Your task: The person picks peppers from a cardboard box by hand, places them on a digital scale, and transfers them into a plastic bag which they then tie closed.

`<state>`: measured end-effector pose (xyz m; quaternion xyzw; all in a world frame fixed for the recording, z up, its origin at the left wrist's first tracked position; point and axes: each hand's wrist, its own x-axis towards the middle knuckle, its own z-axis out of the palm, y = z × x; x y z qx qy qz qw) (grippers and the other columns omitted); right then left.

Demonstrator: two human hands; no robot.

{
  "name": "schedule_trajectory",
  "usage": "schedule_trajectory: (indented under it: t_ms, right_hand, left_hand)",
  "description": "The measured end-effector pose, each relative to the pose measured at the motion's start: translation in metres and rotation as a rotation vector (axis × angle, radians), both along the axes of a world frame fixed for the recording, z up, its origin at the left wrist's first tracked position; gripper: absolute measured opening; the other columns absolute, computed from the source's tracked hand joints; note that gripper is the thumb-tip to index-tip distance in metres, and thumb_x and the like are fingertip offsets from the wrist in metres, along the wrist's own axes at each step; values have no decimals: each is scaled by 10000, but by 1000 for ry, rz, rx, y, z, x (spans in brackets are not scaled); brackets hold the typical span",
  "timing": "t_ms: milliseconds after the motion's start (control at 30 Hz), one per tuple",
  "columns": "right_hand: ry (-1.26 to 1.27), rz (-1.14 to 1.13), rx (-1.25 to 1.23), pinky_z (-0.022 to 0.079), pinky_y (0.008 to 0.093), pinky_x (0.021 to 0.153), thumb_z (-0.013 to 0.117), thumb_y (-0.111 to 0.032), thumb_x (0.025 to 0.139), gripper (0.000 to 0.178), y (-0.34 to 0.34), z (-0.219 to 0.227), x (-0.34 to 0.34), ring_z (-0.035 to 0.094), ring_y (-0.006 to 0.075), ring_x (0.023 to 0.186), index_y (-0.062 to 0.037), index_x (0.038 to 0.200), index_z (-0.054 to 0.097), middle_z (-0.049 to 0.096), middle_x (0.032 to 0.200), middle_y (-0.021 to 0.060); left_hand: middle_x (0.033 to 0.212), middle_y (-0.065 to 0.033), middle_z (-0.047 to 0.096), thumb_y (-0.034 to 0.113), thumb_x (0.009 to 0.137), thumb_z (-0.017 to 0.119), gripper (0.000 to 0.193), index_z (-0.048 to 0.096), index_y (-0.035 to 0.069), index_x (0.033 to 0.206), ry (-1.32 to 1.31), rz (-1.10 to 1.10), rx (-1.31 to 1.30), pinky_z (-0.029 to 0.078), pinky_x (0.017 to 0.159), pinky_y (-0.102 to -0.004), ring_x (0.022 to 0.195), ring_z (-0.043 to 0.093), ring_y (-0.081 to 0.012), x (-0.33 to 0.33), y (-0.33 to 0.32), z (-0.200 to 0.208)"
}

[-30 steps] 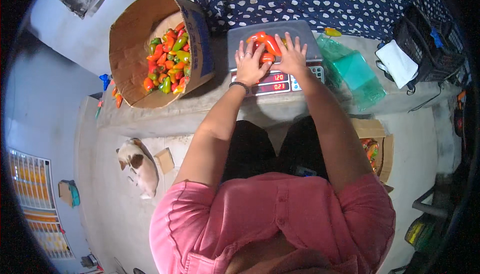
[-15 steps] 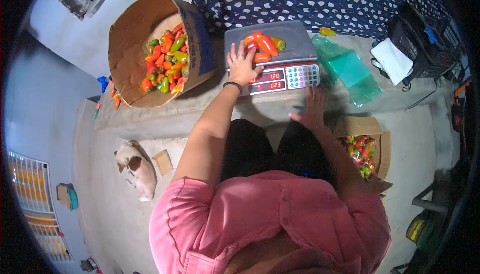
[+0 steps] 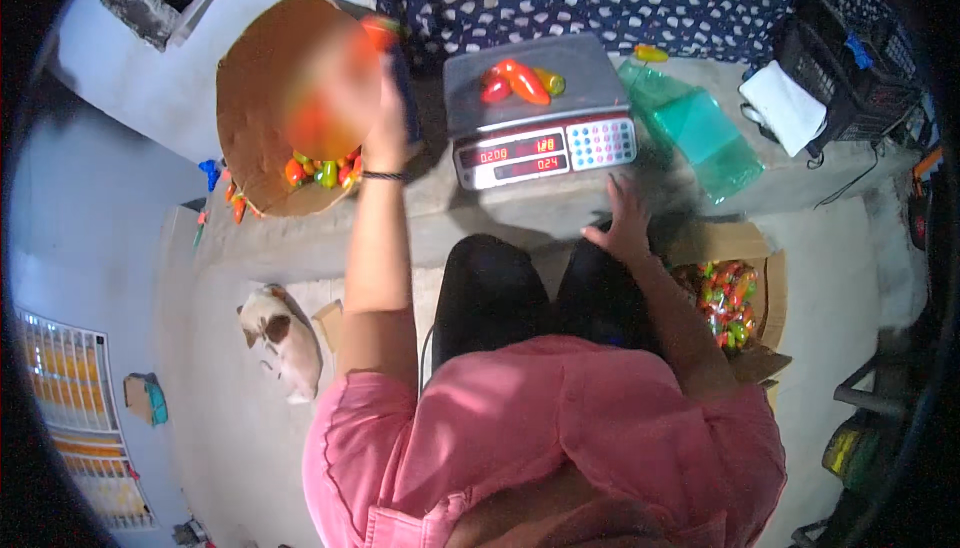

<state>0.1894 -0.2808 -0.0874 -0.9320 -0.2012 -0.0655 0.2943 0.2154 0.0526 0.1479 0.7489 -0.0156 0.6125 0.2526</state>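
My left hand (image 3: pixel 385 113) is at the mouth of the tilted cardboard box (image 3: pixel 245 118) at the far left. Its fingers are blurred, but a red pepper (image 3: pixel 378 33) shows at them, raised over the box's side. Inside the box, loose red, orange and green peppers (image 3: pixel 328 172) are partly hidden by that hand. Several peppers (image 3: pixel 525 82), red, orange-red and yellow-green, lie on the grey pan of the weighing scale (image 3: pixel 600 145), whose display is lit. My right hand (image 3: pixel 628 233) hovers over my knee below the scale, fingers spread and holding nothing.
Green plastic bags (image 3: pixel 705 143) lie right of the scale, with one yellow-green pepper (image 3: pixel 651 53) behind them. A white cloth (image 3: pixel 785 120) hangs by a black crate (image 3: pixel 850 78). Bagged peppers (image 3: pixel 728 303) fill a box at lower right. An animal (image 3: pixel 285 343) lies on the floor.
My left hand has moved from the scale leftward to the cardboard box with a pepper. The scale's pan holds fewer peppers, and its display reads differently. My right hand has barely moved.
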Motion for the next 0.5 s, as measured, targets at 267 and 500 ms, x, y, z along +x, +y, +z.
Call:
schedule_trajectory:
  t_ms: [267, 500]
  right_hand:
    - [-84, 5, 31, 230, 547, 983, 747, -436, 570, 995, 11, 3, 1, 279, 409, 1217, -89, 1358, 248, 270, 1359, 198]
    - [-127, -2, 41, 250, 537, 972, 755, -431, 559, 982, 5, -5, 5, 302, 400, 1193, -98, 1345, 270, 288, 1343, 183]
  left_hand:
    - [966, -122, 564, 161, 842, 597, 295, 481, -34, 1032, -106, 157, -376, 435, 785, -292, 858, 545, -170, -34, 120, -11]
    - [944, -148, 588, 155, 813, 624, 310, 492, -41, 1014, 25, 316, -531, 451, 768, -329, 839, 573, -226, -29, 140, -60]
